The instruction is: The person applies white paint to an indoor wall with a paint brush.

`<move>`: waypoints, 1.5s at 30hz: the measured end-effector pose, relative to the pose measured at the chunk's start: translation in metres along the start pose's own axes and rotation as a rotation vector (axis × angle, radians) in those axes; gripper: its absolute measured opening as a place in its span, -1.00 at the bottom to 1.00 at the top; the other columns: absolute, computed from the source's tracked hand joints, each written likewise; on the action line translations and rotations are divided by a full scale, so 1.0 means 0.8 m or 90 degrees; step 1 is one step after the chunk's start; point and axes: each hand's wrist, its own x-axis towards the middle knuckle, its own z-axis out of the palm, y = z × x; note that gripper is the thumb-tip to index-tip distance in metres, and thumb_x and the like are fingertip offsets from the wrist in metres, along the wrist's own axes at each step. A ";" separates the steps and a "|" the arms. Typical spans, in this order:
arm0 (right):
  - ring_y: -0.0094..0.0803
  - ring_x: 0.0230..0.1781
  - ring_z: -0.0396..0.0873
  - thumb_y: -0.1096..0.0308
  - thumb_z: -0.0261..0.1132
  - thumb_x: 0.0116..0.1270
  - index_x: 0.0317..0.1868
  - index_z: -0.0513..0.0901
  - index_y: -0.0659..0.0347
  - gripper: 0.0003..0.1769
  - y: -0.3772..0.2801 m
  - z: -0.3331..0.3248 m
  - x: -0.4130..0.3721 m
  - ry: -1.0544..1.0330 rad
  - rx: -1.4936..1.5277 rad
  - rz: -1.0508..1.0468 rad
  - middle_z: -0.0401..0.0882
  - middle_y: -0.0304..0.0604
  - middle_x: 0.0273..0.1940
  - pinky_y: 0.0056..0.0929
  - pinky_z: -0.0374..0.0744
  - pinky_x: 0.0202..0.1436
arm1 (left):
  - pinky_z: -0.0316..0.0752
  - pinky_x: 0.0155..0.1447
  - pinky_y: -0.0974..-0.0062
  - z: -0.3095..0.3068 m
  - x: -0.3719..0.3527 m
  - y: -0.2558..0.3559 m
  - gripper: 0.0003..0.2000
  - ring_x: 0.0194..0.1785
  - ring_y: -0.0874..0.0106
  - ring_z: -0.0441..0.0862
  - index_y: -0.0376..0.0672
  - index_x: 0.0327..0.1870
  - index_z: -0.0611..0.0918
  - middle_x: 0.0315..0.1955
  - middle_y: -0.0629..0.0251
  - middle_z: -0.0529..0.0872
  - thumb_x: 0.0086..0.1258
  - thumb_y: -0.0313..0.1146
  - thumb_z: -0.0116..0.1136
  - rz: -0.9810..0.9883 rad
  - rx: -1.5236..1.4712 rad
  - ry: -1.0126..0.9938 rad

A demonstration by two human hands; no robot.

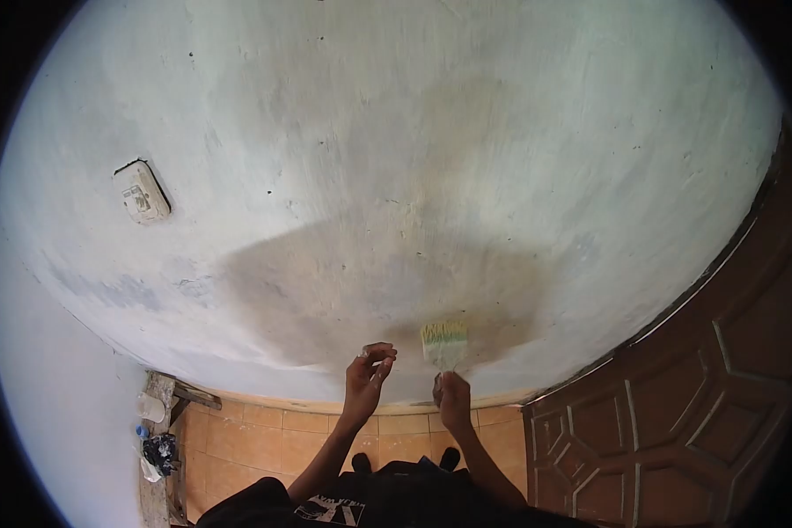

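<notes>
My right hand (453, 398) is closed round the handle of a wide paintbrush (446, 352). The brush points upward, its pale bristles streaked with yellow and green, in front of the lower wall (387, 176). To its left, my left hand (367, 377) is raised with half-curled fingers and a gap between thumb and fingertips. Nothing shows in it, and whitish smears mark the fingers. The wall is patchy white and grey, with scuffs and small dark pits. My shadow falls across its lower middle.
A light switch (143, 192) sits on the wall at left. A wooden bench (154, 493) at lower left carries a whitish container (150, 407) and a black plastic bag (160, 453). Orange tiles (304, 444) cover the floor. A brown panelled door (669, 414) stands at right.
</notes>
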 end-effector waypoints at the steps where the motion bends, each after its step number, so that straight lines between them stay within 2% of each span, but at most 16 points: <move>1: -0.69 -0.74 0.09 0.01 -0.02 0.57 -0.55 0.27 0.08 -0.50 -0.006 -0.004 0.011 -0.024 -0.088 -0.129 0.15 -0.43 -0.69 -0.59 0.07 -0.68 | 0.47 0.13 0.47 0.000 -0.002 -0.003 -0.80 0.05 0.46 0.58 -0.26 0.05 0.54 -0.10 0.26 0.64 0.47 -0.45 0.10 -0.011 -0.006 -0.003; 5: -0.72 -0.75 0.06 -0.01 -0.02 0.56 -0.51 0.28 0.10 -0.51 -0.117 0.031 0.053 -0.034 -0.033 -0.189 0.12 -0.46 -0.69 -0.61 0.03 -0.69 | 0.45 0.11 0.44 0.012 -0.016 -0.009 -0.79 0.01 0.44 0.57 -0.26 0.02 0.55 -0.07 0.29 0.61 0.45 -0.38 0.14 -0.016 -0.017 -0.023; 9: -0.72 -0.76 0.05 -0.02 -0.03 0.57 -0.49 0.28 0.09 -0.52 -0.075 0.014 0.075 -0.033 -0.052 -0.201 0.12 -0.47 -0.69 -0.62 0.02 -0.70 | 0.46 0.10 0.43 0.022 -0.020 -0.008 -0.79 0.02 0.42 0.57 -0.27 -0.01 0.57 -0.06 0.27 0.60 0.46 -0.37 0.13 -0.029 -0.038 -0.035; 13: -0.71 -0.75 0.05 -0.03 -0.05 0.57 -0.49 0.26 0.09 -0.51 0.017 -0.004 0.025 -0.013 -0.006 -0.045 0.12 -0.45 -0.68 -0.63 0.05 -0.69 | 0.46 0.08 0.46 0.020 -0.025 -0.004 -0.78 0.00 0.44 0.57 -0.26 0.00 0.57 -0.10 0.29 0.61 0.46 -0.34 0.12 -0.016 -0.019 -0.026; 15: -0.71 -0.75 0.06 -0.02 -0.05 0.57 -0.51 0.26 0.09 -0.50 0.010 0.006 0.001 -0.002 -0.009 -0.008 0.13 -0.44 -0.68 -0.62 0.07 -0.69 | 0.46 0.06 0.47 0.020 -0.022 -0.003 -0.77 -0.02 0.45 0.57 -0.26 0.00 0.57 -0.13 0.31 0.62 0.46 -0.32 0.13 -0.009 -0.003 -0.020; 17: -0.69 -0.72 0.09 -0.01 -0.03 0.57 -0.51 0.28 0.09 -0.51 -0.028 0.016 0.007 -0.032 -0.041 -0.098 0.15 -0.44 -0.67 -0.60 0.07 -0.66 | 0.46 0.03 0.50 0.016 -0.025 -0.004 -0.76 -0.04 0.46 0.57 -0.26 0.00 0.57 -0.15 0.32 0.62 0.46 -0.30 0.13 -0.012 0.018 -0.017; 18: -0.69 -0.69 0.11 -0.03 -0.04 0.57 -0.49 0.31 0.10 -0.51 -0.048 0.021 0.016 -0.049 -0.049 -0.151 0.17 -0.45 -0.66 -0.58 0.07 -0.63 | 0.47 0.11 0.49 0.013 -0.026 -0.007 -0.80 0.04 0.48 0.57 -0.29 0.04 0.53 -0.10 0.27 0.64 0.48 -0.43 0.09 -0.030 0.013 -0.028; 21: -0.68 -0.69 0.08 -0.01 -0.06 0.58 -0.52 0.25 0.10 -0.49 -0.098 0.040 0.047 -0.037 -0.021 -0.185 0.16 -0.43 -0.67 -0.56 0.05 -0.61 | 0.47 0.11 0.49 0.015 -0.026 -0.004 -0.81 0.04 0.49 0.57 -0.29 0.03 0.54 -0.10 0.28 0.64 0.48 -0.43 0.09 -0.026 0.044 -0.049; 22: -0.68 -0.69 0.08 0.01 -0.05 0.58 -0.52 0.26 0.10 -0.51 -0.102 0.040 0.055 -0.042 0.003 -0.159 0.17 -0.43 -0.67 -0.55 0.06 -0.61 | 0.48 0.02 0.48 0.021 -0.026 0.001 -0.73 -0.05 0.46 0.57 -0.25 -0.07 0.60 -0.09 0.27 0.61 0.48 -0.20 0.12 -0.015 0.052 -0.037; 26: -0.71 -0.75 0.04 0.04 -0.08 0.60 -0.53 0.25 0.08 -0.51 -0.025 0.009 0.062 -0.007 -0.116 -0.184 0.10 -0.47 -0.68 -0.61 0.05 -0.69 | 0.48 0.05 0.43 0.028 -0.029 0.002 -0.71 -0.04 0.43 0.58 -0.24 -0.04 0.60 -0.05 0.26 0.60 0.46 -0.18 0.14 -0.023 0.025 -0.041; 29: -0.70 -0.74 0.06 0.02 -0.08 0.59 -0.54 0.26 0.08 -0.50 0.029 -0.006 0.016 -0.008 -0.080 -0.043 0.14 -0.46 -0.68 -0.61 0.06 -0.68 | 0.48 0.07 0.41 0.028 -0.031 0.002 -0.70 -0.02 0.42 0.58 -0.24 -0.02 0.60 -0.05 0.24 0.61 0.46 -0.18 0.14 -0.030 0.006 -0.032; 32: -0.70 -0.73 0.07 0.01 -0.09 0.59 -0.53 0.27 0.09 -0.50 -0.006 0.012 0.000 -0.008 -0.085 -0.033 0.15 -0.46 -0.68 -0.61 0.06 -0.67 | 0.47 0.06 0.44 0.028 -0.030 0.004 -0.69 -0.02 0.41 0.57 -0.27 -0.04 0.62 -0.07 0.22 0.63 0.45 -0.17 0.13 -0.042 0.019 -0.030; 34: -0.71 -0.73 0.06 0.01 -0.08 0.59 -0.52 0.27 0.09 -0.50 -0.059 0.027 0.013 -0.039 -0.083 -0.165 0.14 -0.45 -0.68 -0.61 0.06 -0.66 | 0.46 0.05 0.45 0.026 -0.030 0.007 -0.69 -0.01 0.41 0.57 -0.28 -0.07 0.63 -0.08 0.21 0.64 0.44 -0.17 0.12 -0.050 0.052 -0.044; 38: -0.71 -0.73 0.07 0.02 -0.07 0.59 -0.51 0.29 0.10 -0.51 -0.119 0.046 0.052 -0.019 -0.024 -0.145 0.14 -0.46 -0.68 -0.60 0.06 -0.67 | 0.48 0.13 0.45 0.028 -0.025 0.008 -0.80 0.06 0.47 0.58 -0.26 0.05 0.54 -0.09 0.27 0.64 0.48 -0.42 0.10 -0.006 0.088 -0.084; 42: -0.72 -0.73 0.07 0.02 -0.07 0.59 -0.50 0.31 0.11 -0.51 -0.029 0.012 0.066 -0.009 -0.132 -0.191 0.14 -0.47 -0.68 -0.61 0.06 -0.68 | 0.48 0.12 0.46 0.029 -0.025 0.005 -0.80 0.06 0.47 0.57 -0.26 0.04 0.54 -0.09 0.27 0.64 0.48 -0.42 0.10 -0.013 0.051 -0.076; 45: -0.69 -0.67 0.10 0.02 -0.10 0.59 -0.53 0.30 0.13 -0.48 0.033 -0.004 0.016 0.020 -0.136 -0.031 0.20 -0.41 -0.65 -0.57 0.12 -0.60 | 0.48 0.12 0.46 0.028 -0.028 0.004 -0.81 0.05 0.48 0.57 -0.25 0.03 0.54 -0.08 0.27 0.63 0.48 -0.43 0.09 -0.009 0.043 -0.064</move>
